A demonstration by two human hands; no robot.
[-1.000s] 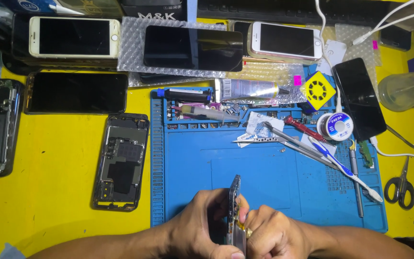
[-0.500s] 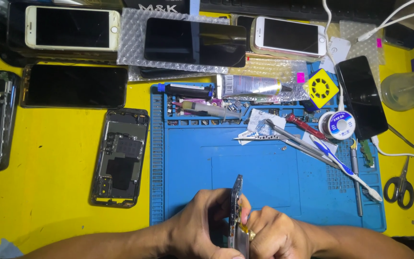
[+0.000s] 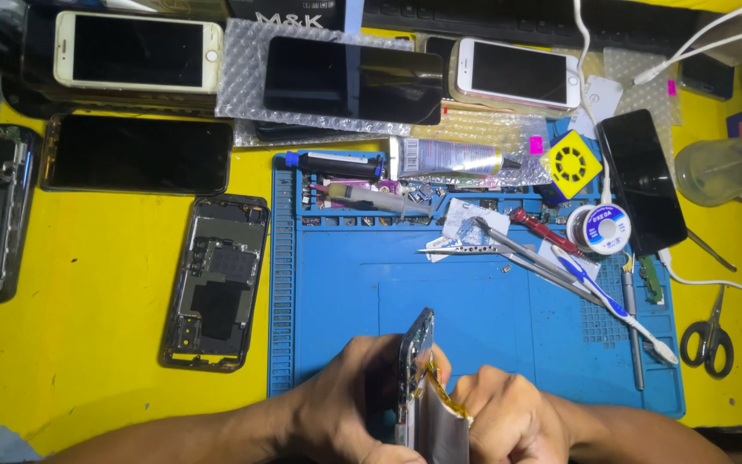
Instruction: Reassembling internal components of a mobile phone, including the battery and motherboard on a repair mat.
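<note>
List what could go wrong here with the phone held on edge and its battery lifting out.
1. The right hand is bending the battery away from the phone; a sharp fold might puncture it.
2. The left hand holds the phone on edge above the blue mat; a slip could drop it.
3. Tweezers lie close ahead.

A bright yellow worktop (image 3: 88,344) carries a blue silicone repair mat (image 3: 474,301), an opened phone frame with bare circuitry (image 3: 215,292), a black-screened dark phone (image 3: 135,155), and black-handled scissors (image 3: 708,335) near its right edge.
</note>
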